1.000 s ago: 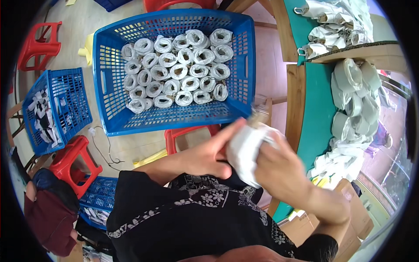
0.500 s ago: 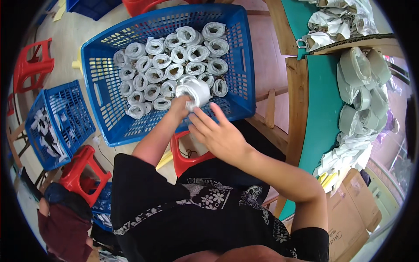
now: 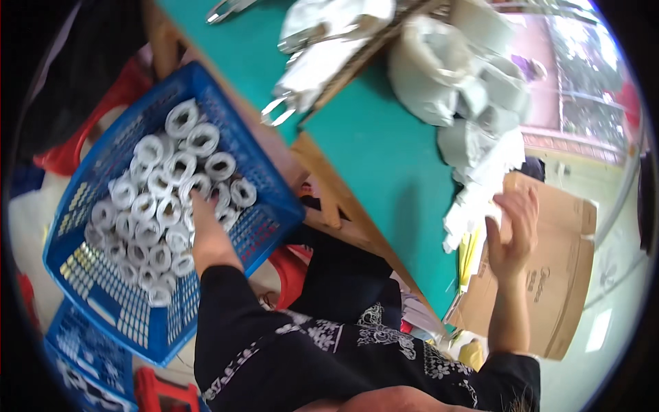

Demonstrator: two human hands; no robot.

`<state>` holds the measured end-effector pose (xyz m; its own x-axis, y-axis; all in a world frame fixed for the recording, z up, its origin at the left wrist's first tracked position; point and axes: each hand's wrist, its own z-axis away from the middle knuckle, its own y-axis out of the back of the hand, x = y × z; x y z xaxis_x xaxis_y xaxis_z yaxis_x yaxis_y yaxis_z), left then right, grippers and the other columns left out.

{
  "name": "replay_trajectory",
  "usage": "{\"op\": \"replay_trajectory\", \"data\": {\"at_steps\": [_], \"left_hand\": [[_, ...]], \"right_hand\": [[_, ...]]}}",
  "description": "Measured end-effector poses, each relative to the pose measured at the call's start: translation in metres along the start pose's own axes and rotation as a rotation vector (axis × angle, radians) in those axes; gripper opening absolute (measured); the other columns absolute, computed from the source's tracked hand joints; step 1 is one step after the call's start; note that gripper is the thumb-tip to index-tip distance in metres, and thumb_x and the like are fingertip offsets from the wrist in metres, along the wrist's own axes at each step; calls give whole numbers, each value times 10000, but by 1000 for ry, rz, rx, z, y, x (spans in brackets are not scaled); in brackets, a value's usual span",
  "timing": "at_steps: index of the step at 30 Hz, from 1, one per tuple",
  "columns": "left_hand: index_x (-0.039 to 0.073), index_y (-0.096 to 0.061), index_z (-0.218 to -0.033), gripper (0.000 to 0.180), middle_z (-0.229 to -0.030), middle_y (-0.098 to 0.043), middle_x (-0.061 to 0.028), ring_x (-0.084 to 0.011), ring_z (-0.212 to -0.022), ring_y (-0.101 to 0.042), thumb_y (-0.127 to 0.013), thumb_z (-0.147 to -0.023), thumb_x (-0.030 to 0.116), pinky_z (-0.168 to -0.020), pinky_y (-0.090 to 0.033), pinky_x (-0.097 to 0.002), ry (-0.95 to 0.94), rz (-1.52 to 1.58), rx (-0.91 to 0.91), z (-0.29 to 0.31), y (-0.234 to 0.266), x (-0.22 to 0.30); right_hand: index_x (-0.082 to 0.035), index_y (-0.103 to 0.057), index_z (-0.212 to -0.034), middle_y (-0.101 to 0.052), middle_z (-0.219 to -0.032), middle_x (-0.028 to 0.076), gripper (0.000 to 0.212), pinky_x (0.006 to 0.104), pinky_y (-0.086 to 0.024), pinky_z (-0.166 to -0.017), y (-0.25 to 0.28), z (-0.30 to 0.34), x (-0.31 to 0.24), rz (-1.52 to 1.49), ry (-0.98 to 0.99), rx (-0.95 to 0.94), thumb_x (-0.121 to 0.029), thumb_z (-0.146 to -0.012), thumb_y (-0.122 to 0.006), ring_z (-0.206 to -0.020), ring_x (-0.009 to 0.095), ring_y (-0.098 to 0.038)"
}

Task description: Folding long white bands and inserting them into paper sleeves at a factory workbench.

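My left hand [image 3: 204, 211] reaches down into a blue plastic basket [image 3: 271, 230], its fingers partly hidden among the rolls. It is closed on the near rim of a white roll [image 3: 195, 184], which stands on end against the others. Several more white rolls [image 3: 168, 210] fill the basket, most with their hollow ends up. Over to the right, my right hand [image 3: 515, 233] is raised with its fingers stretched and thumb apart, holding nothing. It is nearest to a pile of white strips [image 3: 473, 196] at the edge of the green table.
The green table [image 3: 384, 165] has a wooden edge beside the basket. Large white rolls [image 3: 429, 72] stand on it behind a wooden divider, with white pieces with metal clips [image 3: 309, 72] beyond. A cardboard box [image 3: 556, 275] is at the right. Red stools [image 3: 165, 395] surround the basket.
The view has swung right towards the green table. My left hand has lowered the white roll in among the others. My right hand has left it and moved right, beside the white strips.
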<state>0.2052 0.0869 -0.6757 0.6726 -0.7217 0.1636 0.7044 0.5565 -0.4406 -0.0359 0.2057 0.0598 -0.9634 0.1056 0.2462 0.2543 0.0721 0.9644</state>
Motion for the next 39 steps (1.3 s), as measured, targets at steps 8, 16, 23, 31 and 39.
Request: {"op": "replay_trajectory", "data": {"at_steps": [8, 16, 23, 31, 39], "left_hand": [[16, -597, -898, 164, -784, -604, -67, -163, -642, -564, -616, -808, 152, -591, -469, -269, -746, -1050, -423, 355, -91, -37], [10, -579, -1008, 362, -976, -575, -103, -296, -961, -521, -710, -714, 177, -824, -430, -378, -1875, -1263, -597, 527, -407, 52], [33, -591, -856, 353, -881, -546, -77, -252, -961, -505, -763, -578, 166, -809, -422, -388, -2222, -1654, -728, 514, -450, 56], [103, -645, -820, 310, -920, -611, -82, -266, -897, -565, -760, -536, 157, -801, -457, -389, -1889, -2193, -1083, 533, -473, 44], [102, -680, -778, 152, -803, -666, -64, -216, -777, -612, -625, -663, 185, -795, -377, -335, -2035, -2374, -858, 536, -458, 41]], "right_hand": [[-27, -596, -1072, -612, -1064, 141, 328, 321, -446, -834, 6, -124, 119, 40, 141, 329, -199, -802, -670, -971, 249, -589], [-20, -674, -959, -601, -1091, 185, 632, 394, -341, -961, 7, -227, 84, 223, 424, -54, -519, -575, -737, -1110, 293, -486], [-48, -684, -959, -599, -1129, 141, 578, 405, -250, -1063, -2, -244, 102, 500, 650, -437, -488, -584, -712, -1211, 291, -423], [-67, -696, -942, -654, -1006, 131, 592, 395, -400, -912, 5, -235, 101, 457, 270, -712, -533, -578, -710, -997, 280, -587], [-23, -611, -1042, -653, -877, 146, 663, 358, -491, -784, -8, -205, 132, 248, 58, -51, -479, -590, -774, -804, 277, -609]]}}
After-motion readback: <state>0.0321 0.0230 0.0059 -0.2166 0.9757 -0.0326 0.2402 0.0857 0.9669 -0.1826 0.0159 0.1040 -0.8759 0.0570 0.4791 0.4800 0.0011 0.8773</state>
